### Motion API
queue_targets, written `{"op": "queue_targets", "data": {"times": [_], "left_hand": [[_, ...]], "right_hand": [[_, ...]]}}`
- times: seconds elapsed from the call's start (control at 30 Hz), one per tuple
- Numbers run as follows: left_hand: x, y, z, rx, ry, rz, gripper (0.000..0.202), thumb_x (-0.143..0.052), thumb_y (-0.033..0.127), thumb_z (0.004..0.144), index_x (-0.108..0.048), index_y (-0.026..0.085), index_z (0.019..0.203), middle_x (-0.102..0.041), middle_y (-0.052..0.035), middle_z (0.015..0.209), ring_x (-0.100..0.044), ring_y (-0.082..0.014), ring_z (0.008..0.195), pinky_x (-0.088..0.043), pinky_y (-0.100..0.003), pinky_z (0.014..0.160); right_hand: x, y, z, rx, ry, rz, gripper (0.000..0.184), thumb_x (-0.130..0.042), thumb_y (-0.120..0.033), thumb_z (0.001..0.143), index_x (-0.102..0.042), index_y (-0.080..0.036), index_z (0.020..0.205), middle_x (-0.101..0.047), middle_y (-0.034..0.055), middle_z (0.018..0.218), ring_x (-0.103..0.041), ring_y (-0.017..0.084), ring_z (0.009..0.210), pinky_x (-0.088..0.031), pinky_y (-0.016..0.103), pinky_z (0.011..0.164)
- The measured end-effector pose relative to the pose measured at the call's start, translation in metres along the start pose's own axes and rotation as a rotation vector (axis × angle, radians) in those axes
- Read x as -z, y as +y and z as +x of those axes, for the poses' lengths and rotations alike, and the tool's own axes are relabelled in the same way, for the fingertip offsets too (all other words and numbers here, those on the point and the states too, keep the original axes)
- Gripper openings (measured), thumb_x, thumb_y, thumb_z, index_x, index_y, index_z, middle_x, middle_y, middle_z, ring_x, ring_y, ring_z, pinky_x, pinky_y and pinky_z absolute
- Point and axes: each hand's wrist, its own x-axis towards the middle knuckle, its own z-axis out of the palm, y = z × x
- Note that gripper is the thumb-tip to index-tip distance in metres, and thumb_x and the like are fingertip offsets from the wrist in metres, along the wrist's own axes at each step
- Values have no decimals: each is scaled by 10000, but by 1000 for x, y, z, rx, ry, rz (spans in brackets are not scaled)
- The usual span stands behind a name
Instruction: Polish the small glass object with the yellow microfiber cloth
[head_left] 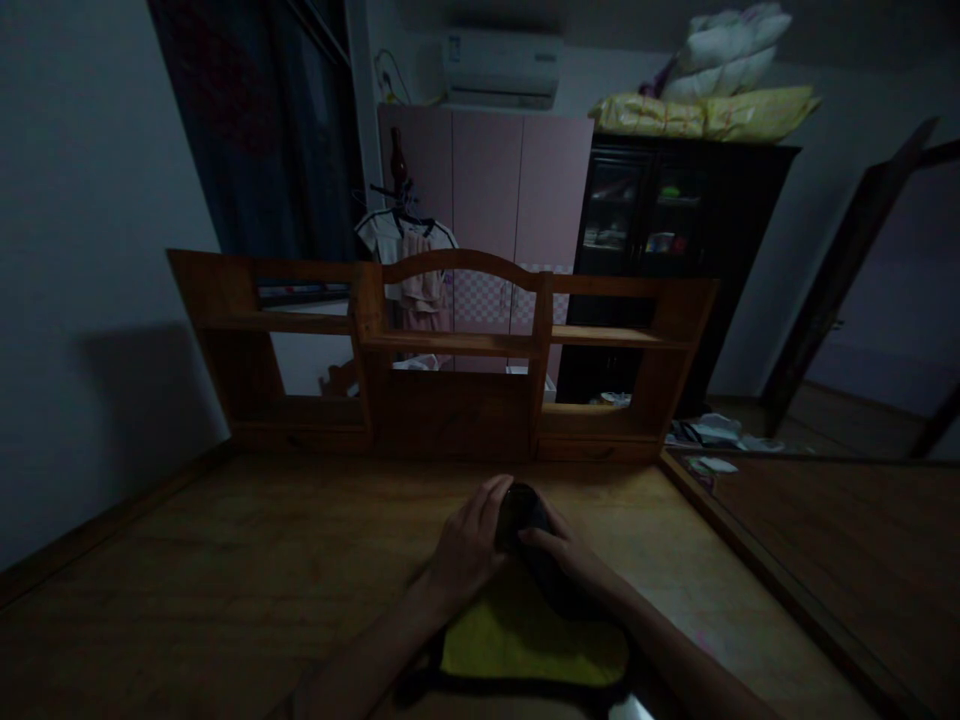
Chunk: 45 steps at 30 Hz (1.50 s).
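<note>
In the dim head view both my hands meet at the middle of a wooden desk (225, 560). My left hand (469, 545) curls around the left side of a small dark rounded object (523, 512). From the right, my right hand (566, 555) presses its fingers on the same object. I cannot make out what the dark object is. Just below my hands lies a yellow cloth (529, 640) with a dark border, partly under my wrists.
A wooden shelf unit (450, 345) stands along the desk's back edge. Behind it are a pink wardrobe (517, 190), hanging clothes (409, 255) and a dark cabinet (675, 220) with bedding on top. Papers (712, 435) lie on the floor at right.
</note>
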Motion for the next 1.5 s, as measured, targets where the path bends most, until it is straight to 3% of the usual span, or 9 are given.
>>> {"op": "queue_targets", "data": {"times": [0.33,0.57,0.7,0.87,0.93,1.03,1.1,1.27,1.5], "left_hand": [[1,4,-1,-170,-104,187,845,-505,37,708,-169,192,1468,-359,-121,1455,-426,-279,1267,-383,-411,1046],[2,5,-1,-173,-126,213,822,-548,101,741,-177,185,1470,-375,-130,1444,-433,-300,1251,-380,-427,1034],[-1,3,-2,-163,-83,200,788,-564,136,777,-187,180,1467,-406,-138,1418,-440,-296,1251,-384,-437,1031],[-5,-2,-2,-80,26,58,824,-675,309,773,-222,156,1444,-421,-163,1395,-420,-313,1280,-378,-476,1055],[-6,-4,0,19,87,-24,852,-724,326,733,-251,168,1423,-438,-154,1376,-431,-304,1276,-389,-472,1057],[-6,-6,3,172,163,-122,838,-761,272,685,-307,186,1384,-475,-131,1332,-475,-284,1237,-419,-446,1038],[-7,-8,4,215,196,-174,804,-754,238,687,-328,187,1367,-483,-125,1316,-493,-274,1217,-437,-430,1022],[-11,-12,3,210,185,-182,566,-489,96,850,-321,190,1382,-454,-115,1353,-458,-220,1255,-401,-411,1058],[-9,-12,-1,182,201,-119,555,-367,27,868,-317,200,1393,-430,-95,1380,-408,-187,1290,-359,-404,1097]], "right_hand": [[-2,9,-1,178,29,-221,436,-532,-335,889,-502,-249,1316,-563,48,1323,-503,248,1208,-348,395,1047],[1,8,3,243,99,-581,295,-433,-330,934,-650,-187,1074,-715,81,864,-646,230,732,-456,313,675],[2,3,2,240,126,-637,262,-437,-293,931,-672,-178,949,-714,61,787,-653,215,684,-449,279,620],[-5,-3,-4,248,239,-612,319,-404,-367,959,-652,-181,1036,-721,71,845,-673,231,739,-501,317,680],[-9,-11,-7,287,289,-562,356,-346,-371,981,-617,-195,1129,-710,88,994,-667,241,896,-515,358,809],[-15,-25,-12,442,243,-529,391,-321,-310,991,-446,-254,1357,-523,67,1364,-477,219,1265,-372,407,1079],[-18,-30,-15,525,163,-585,421,-348,-266,979,-396,-293,1397,-396,44,1463,-371,207,1346,-318,419,1125],[-22,-24,-14,635,38,-840,483,-479,-175,913,-434,-315,1373,-525,65,1270,-465,218,1234,-305,506,1122],[-23,-31,-14,735,71,-908,351,-571,-215,862,-515,-202,1209,-650,66,1113,-560,208,1127,-183,536,1180]]}}
